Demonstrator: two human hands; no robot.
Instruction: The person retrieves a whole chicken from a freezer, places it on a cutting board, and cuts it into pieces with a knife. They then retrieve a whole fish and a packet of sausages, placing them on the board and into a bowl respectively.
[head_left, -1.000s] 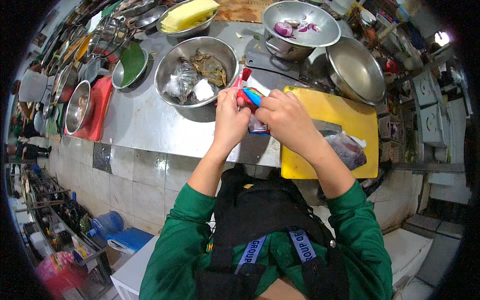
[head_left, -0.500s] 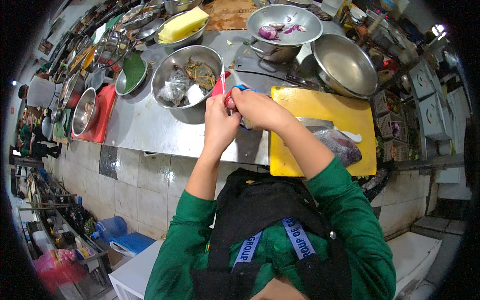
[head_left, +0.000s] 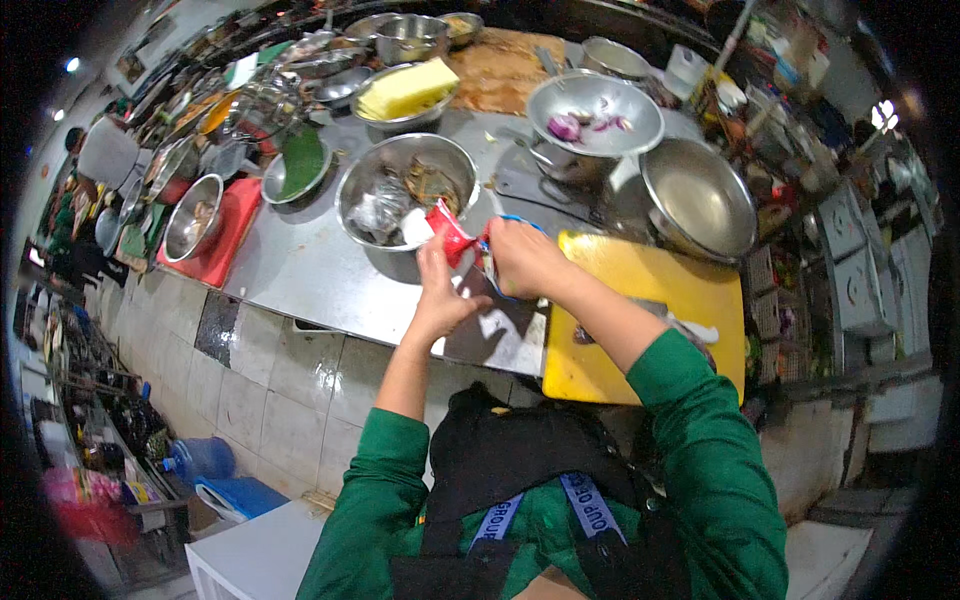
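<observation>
Steel counter [head_left: 300, 265], yellow board [head_left: 640, 290] at right. Left hand [head_left: 440, 295] and right hand [head_left: 525, 258] both pinch red packet [head_left: 450, 232], fingers clamped, beside steel bowl [head_left: 405, 190].

The worktop [head_left: 300, 270] is brushed steel, dull and smooth with a soft sheen, and the mixing bowls on it, among them the one by its near edge [head_left: 405, 190] and the empty one toward its right end [head_left: 700, 200], are polished metal that glints. The cutting board [head_left: 650, 300] at the near right edge is matt yellow plastic, and the red board [head_left: 215, 240] at the left end looks the same. The small packet [head_left: 450, 235] between the left hand [head_left: 440, 295] and right hand [head_left: 525, 260] is glossy red film; the front below the worktop is glazed tile [head_left: 270, 390].
</observation>
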